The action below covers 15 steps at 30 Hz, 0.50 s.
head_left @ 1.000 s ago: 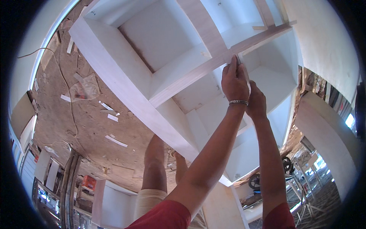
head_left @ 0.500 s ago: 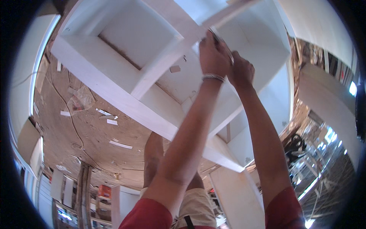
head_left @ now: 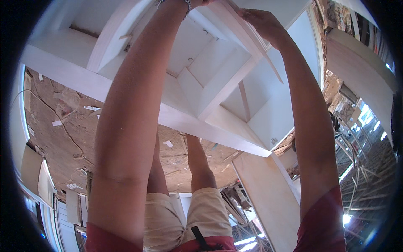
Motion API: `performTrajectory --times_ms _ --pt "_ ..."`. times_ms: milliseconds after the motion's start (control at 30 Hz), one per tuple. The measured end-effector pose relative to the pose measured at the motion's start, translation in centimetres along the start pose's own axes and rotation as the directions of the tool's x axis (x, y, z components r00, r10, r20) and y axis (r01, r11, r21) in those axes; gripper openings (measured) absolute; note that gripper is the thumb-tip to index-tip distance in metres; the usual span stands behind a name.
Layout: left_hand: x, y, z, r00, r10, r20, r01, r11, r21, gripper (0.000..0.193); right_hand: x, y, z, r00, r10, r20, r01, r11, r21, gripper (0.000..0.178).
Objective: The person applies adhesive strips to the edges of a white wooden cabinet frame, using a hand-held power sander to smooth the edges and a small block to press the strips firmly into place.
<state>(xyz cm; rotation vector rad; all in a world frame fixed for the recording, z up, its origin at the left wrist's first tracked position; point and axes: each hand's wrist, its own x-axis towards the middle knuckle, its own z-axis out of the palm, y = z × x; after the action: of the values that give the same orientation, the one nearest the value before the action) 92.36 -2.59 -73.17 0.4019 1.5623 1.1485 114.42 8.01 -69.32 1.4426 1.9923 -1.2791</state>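
Observation:
Both my bare arms reach up to the top edge of the picture. My right hand (head_left: pixel 262 21) grips a thin white wooden strip (head_left: pixel 256 46) that slants down over a white cabinet with several open compartments (head_left: pixel 210 96). Of my left hand (head_left: pixel 195 2), only the heel and a wrist with a metal bracelet show beside the upper end of the strip. The fingers are cut off by the frame, so its grip is hidden. My legs in light shorts (head_left: pixel 201 214) stand behind the cabinet.
A rough brown floor (head_left: pixel 63 126) strewn with white scraps and a cable lies at the left. A pale board (head_left: pixel 268 197) leans at the lower right. Metal frames (head_left: pixel 361 168) stand at the far right, and white panels (head_left: pixel 37 180) are stacked at the left edge.
My hands and the strip have moved toward the top edge, and the left hand has mostly gone out of the picture. The cabinet now fills more of the upper view.

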Motion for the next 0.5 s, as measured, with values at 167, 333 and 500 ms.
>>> performTrajectory --times_ms 167,333,500 --pt "-0.4 -1.3 2.5 0.997 0.06 0.053 -0.067 0.988 0.14 0.022 0.3 2.6 -1.0 0.998 -0.056 0.02 0.057 0.997 -0.051 0.072" --pt "-0.8 -1.5 2.6 0.994 0.107 -0.017 -0.102 0.981 0.165 0.024 0.6 0.7 -0.6 0.997 0.017 0.081 -0.024 0.995 0.092 0.053" --pt "-1.8 -1.5 2.8 0.99 0.136 -0.025 -0.123 0.949 0.291 0.025 0.7 1.0 -1.2 0.995 0.017 0.095 -0.015 0.999 -0.03 0.069"
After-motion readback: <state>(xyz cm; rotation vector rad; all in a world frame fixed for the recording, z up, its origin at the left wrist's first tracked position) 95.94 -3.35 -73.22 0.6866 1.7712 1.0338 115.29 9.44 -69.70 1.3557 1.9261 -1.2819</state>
